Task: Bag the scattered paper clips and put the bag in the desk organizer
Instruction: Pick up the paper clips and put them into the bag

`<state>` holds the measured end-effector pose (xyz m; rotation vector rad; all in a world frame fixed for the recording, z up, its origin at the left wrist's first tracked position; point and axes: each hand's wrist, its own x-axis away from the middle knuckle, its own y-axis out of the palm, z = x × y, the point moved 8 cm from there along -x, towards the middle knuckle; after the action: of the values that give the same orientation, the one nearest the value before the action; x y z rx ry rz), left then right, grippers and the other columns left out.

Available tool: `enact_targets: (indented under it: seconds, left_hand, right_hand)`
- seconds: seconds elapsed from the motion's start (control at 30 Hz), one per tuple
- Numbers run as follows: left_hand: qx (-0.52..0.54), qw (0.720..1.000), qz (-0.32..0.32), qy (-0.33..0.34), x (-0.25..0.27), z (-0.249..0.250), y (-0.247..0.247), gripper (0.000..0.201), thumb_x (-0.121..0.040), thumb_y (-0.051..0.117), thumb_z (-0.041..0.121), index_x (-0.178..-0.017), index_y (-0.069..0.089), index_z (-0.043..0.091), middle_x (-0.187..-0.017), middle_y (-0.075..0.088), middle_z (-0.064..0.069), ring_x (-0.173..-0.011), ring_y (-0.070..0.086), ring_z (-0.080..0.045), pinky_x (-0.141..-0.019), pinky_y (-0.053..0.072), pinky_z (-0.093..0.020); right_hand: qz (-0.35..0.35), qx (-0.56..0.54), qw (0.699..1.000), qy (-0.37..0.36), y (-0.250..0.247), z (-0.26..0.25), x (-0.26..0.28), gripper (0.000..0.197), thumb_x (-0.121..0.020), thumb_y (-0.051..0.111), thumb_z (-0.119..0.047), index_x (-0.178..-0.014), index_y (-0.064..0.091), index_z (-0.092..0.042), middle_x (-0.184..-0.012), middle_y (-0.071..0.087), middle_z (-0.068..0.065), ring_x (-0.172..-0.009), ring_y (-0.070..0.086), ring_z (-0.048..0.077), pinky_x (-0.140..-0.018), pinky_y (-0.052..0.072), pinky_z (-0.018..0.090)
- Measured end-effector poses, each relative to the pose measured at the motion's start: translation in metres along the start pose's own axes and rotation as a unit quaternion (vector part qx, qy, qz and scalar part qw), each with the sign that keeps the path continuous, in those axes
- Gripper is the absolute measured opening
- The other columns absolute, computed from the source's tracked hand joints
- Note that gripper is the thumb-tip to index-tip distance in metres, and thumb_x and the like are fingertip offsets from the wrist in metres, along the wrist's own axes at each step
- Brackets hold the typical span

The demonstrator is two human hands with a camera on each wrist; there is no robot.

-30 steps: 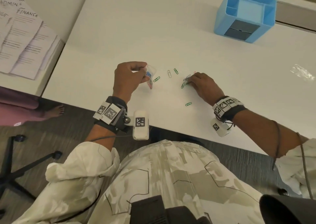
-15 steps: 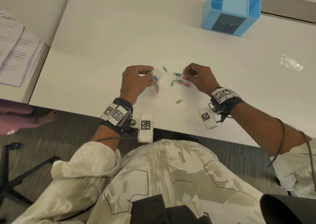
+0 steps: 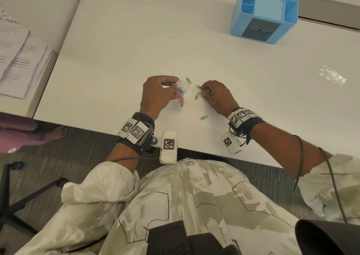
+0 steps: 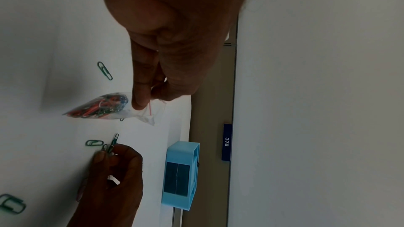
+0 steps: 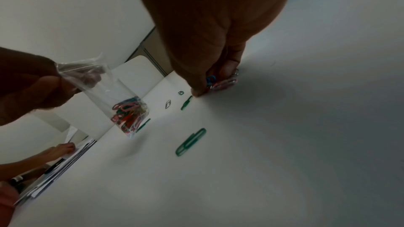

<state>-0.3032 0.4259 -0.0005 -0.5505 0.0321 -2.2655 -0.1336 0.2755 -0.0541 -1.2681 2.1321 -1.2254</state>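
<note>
The bag [image 3: 182,93] hangs from your left hand [image 3: 157,93], pinched at its mouth just above the desk [image 3: 136,40], with a clump of red, blue and green clips already sitting in its bottom corner. Half a second ago your right hand [image 3: 216,96] was lifted with clips fanned out from its fingers; now it is back down at the desk, fingertips [image 5: 197,92] closed on a small bunch [image 5: 220,83] of blue and pink clips and reaching for the green ones beside them. So you are gathering more before the next drop into the bag, not dropping yet. About 4 green clips remain loose: 1 beyond the bag [image 3: 188,80], 2 at your right fingertips [image 3: 197,96], and 1 nearer you [image 3: 204,117]. The bag's mouth looks pinched narrow, so I judge it needs opening before clips go in. The blue organizer [image 3: 265,13] stands well apart at the far right of the desk, waiting for the bag.
</note>
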Motion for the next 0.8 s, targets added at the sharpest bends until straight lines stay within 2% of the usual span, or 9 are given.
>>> enact_targets:
  seconds: [0.17,0.27,0.37,0.47,0.53,0.63,0.73,0.8]
  left_hand:
    - [0.001,1.0,0.005,0.0,-0.002,-0.004,-0.004,0.019,-0.095,0.071,0.003,-0.108,0.081,0.012,-0.105,0.075,-0.003,-0.087,0.082,-0.025,-0.085,0.067,-0.036]
    - [0.004,1.0,0.002,0.001,-0.002,-0.003,-0.003,0.019,-0.095,0.071,0.002,-0.108,0.081,0.012,-0.105,0.074,-0.002,-0.089,0.081,-0.025,-0.082,0.067,-0.033]
    - [0.005,1.0,-0.001,0.001,-0.003,-0.002,-0.002,0.02,-0.095,0.071,0.002,-0.109,0.081,0.011,-0.106,0.074,-0.001,-0.089,0.081,-0.024,-0.08,0.067,-0.029]
    - [0.004,1.0,-0.004,0.003,-0.005,0.0,-0.001,0.019,-0.095,0.071,0.003,-0.108,0.081,0.012,-0.107,0.075,-0.002,-0.086,0.082,-0.023,-0.08,0.067,-0.03]
    - [0.007,1.0,-0.006,0.007,-0.006,0.0,0.001,0.018,-0.096,0.071,0.003,-0.108,0.08,0.012,-0.106,0.075,-0.003,-0.084,0.082,-0.023,-0.078,0.067,-0.028]
    - [0.004,1.0,-0.013,0.008,-0.008,0.0,0.004,0.016,-0.096,0.071,0.004,-0.106,0.08,0.013,-0.103,0.075,-0.001,-0.082,0.082,-0.022,-0.075,0.066,-0.025]
    - [0.012,1.0,-0.016,0.001,-0.011,0.0,0.008,0.018,-0.095,0.072,0.002,-0.108,0.08,0.011,-0.102,0.076,-0.002,-0.082,0.082,-0.024,-0.078,0.067,-0.028]
    - [0.008,1.0,-0.019,0.0,-0.012,0.0,0.012,0.019,-0.094,0.073,0.002,-0.11,0.08,0.01,-0.104,0.077,-0.004,-0.085,0.082,-0.024,-0.079,0.067,-0.03]
  right_hand:
    - [-0.009,0.019,1.0,-0.023,0.0,-0.003,0.001,0.014,-0.093,0.062,-0.01,-0.107,0.064,-0.012,-0.104,0.057,0.006,-0.086,0.053,0.016,-0.078,0.041,0.028]
    - [-0.001,0.0,1.0,-0.011,-0.005,0.0,0.0,0.013,-0.092,0.063,-0.008,-0.104,0.065,-0.014,-0.107,0.058,0.005,-0.087,0.059,0.019,-0.077,0.047,0.031]
    - [0.023,-0.081,0.996,0.039,-0.016,0.004,-0.002,0.011,-0.09,0.063,-0.007,-0.099,0.067,-0.013,-0.099,0.07,0.005,-0.088,0.065,0.022,-0.079,0.056,0.04]
    - [0.033,-0.149,0.983,0.103,-0.026,0.011,-0.004,0.011,-0.091,0.068,-0.016,-0.102,0.068,-0.015,-0.1,0.073,0.0,-0.095,0.067,0.017,-0.09,0.055,0.034]
    - [0.005,-0.231,0.963,0.137,-0.029,0.011,-0.006,0.014,-0.094,0.067,-0.017,-0.107,0.068,-0.013,-0.101,0.071,-0.001,-0.094,0.069,0.016,-0.091,0.058,0.034]
    - [-0.036,-0.372,0.913,0.163,-0.036,-0.001,-0.006,0.02,-0.098,0.063,-0.011,-0.116,0.065,-0.003,-0.101,0.064,0.006,-0.09,0.07,0.017,-0.089,0.059,0.031]
    - [-0.065,-0.452,0.878,0.146,-0.049,-0.023,-0.006,0.021,-0.098,0.06,-0.004,-0.119,0.063,0.0,-0.102,0.065,0.009,-0.09,0.069,0.017,-0.083,0.058,0.024]
    - [-0.081,-0.474,0.867,0.128,-0.057,-0.039,-0.005,0.022,-0.097,0.06,0.0,-0.119,0.062,0.001,-0.103,0.066,0.011,-0.093,0.069,0.018,-0.084,0.057,0.023]
